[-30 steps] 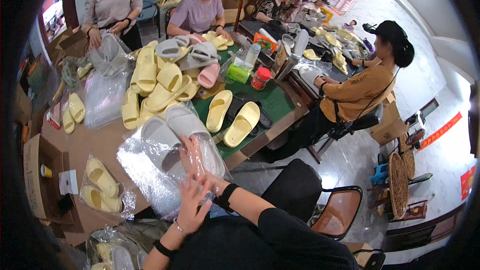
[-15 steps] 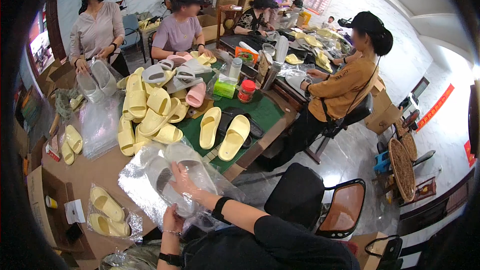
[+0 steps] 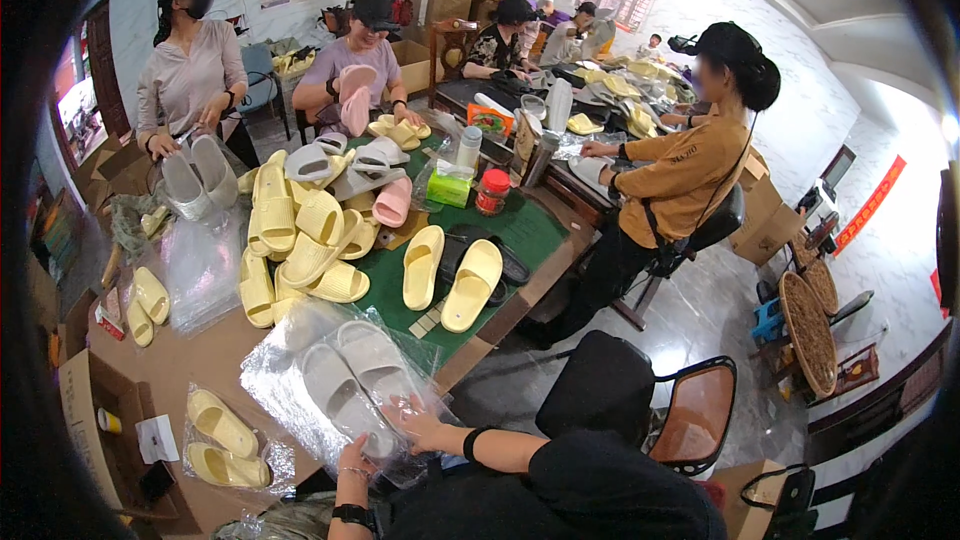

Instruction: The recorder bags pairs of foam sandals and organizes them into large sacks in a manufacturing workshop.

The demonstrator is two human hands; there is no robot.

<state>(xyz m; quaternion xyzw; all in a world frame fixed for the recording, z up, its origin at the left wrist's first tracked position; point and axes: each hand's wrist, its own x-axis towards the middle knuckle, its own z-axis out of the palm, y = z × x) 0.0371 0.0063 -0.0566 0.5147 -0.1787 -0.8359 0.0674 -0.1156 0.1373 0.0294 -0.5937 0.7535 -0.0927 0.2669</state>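
Observation:
A pair of grey slippers [image 3: 352,377] lies side by side inside a clear plastic bag [image 3: 275,380] on the brown table's near edge. My left hand [image 3: 362,448] grips the bag's near end just below the slipper heels; a bracelet and a watch are on that wrist. My right hand [image 3: 424,429], with a black band on its wrist, holds the same end of the bag from the right, fingers partly spread on the film. The fingertips are partly hidden by the plastic.
A heap of yellow slippers [image 3: 300,235] and a loose yellow pair [image 3: 448,275] lie on the green mat. Bagged yellow slippers [image 3: 222,437] sit next to an open cardboard box [image 3: 95,410]. Several people work around the tables. A brown chair [image 3: 700,410] stands at my right.
My hands dropped from above the bag to its near end. The bagged grey slippers now lie flatter on the table, and the view has tilted toward the room.

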